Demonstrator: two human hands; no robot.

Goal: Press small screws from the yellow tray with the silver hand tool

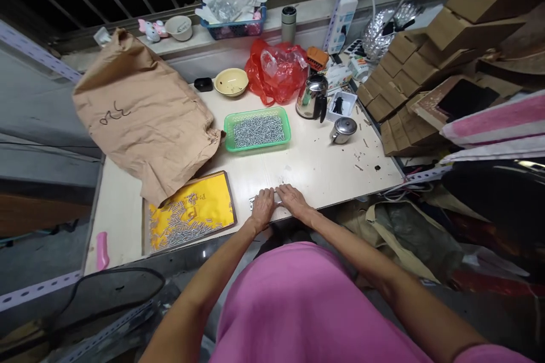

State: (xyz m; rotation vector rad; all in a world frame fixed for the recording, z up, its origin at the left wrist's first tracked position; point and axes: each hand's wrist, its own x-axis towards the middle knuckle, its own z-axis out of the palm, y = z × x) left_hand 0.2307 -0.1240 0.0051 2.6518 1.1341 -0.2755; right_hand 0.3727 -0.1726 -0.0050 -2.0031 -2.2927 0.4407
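Note:
Near the front edge of the white table [340,173], my left hand [263,205] rests with its fingers bent and close together. Just right of it is my right hand [293,199], also with curled fingers. Both touch a small flat item with dark markings [251,203], whose left end shows beside my left hand; the rest is covered. To the left lies a yellow-lined tray [217,198] with many small metal pieces. Behind my hands stands a green basket [258,147] full of similar small metal pieces.
A large brown paper sack [149,113] leans over the yellow tray. Behind are a red plastic bag [276,71], a yellow bowl [231,83], a metal kettle [313,96] and a lidded metal cup [343,130]. Cardboard boxes [404,79] are stacked right; a pink handle [102,250] lies far left.

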